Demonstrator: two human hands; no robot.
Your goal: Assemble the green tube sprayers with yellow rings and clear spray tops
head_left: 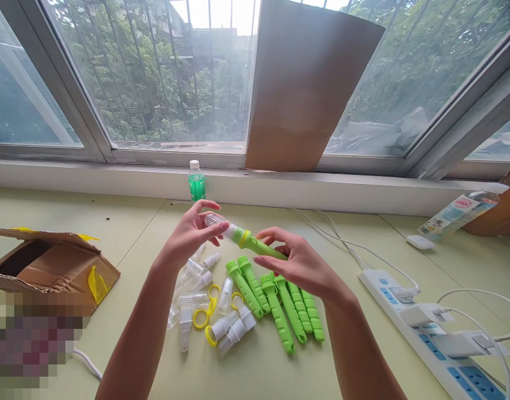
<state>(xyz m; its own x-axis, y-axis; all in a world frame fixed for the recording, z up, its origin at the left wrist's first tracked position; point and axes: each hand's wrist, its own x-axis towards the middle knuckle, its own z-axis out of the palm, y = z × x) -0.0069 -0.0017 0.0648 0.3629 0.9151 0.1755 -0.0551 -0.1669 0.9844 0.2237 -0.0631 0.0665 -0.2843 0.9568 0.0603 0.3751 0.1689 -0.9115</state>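
Observation:
My left hand [191, 232] pinches a clear plastic cap [216, 221] that sits over the brush end of a green handle [261, 247]. My right hand [294, 261] grips that green handle lower down; the piece is held level above the table. Below the hands lie several green handles [280, 308] side by side, and to their left several clear caps with white brush heads [221, 328] and yellow rings [200, 319].
An open cardboard box [50, 264] stands at the left. A green bottle [196, 181] is by the window ledge. A white power strip [430, 333] with plugs and cables runs along the right. A cardboard sheet [305, 83] leans on the window.

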